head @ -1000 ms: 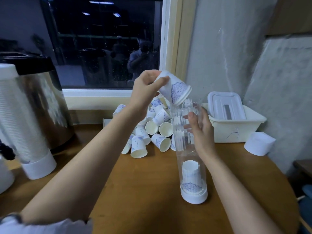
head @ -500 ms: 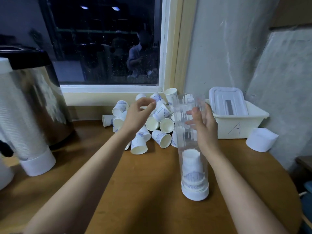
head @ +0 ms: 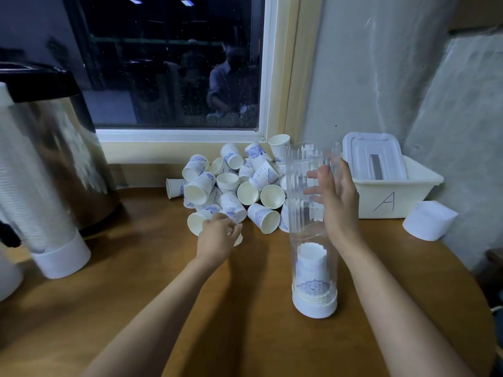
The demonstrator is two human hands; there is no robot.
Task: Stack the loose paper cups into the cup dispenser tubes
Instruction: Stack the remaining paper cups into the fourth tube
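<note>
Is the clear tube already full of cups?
No, only a short stack sits at the bottom of the tube, and the rest above it is empty.

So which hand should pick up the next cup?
Left, probably. The left hand is at the near edge of the loose cups, over one of them, while the right hand rests against the clear dispenser tube, steadying it.

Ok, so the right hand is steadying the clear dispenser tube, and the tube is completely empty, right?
Not empty: the head view shows a stack of paper cups at the bottom of the clear dispenser tube. The right hand is steadying it.
</note>
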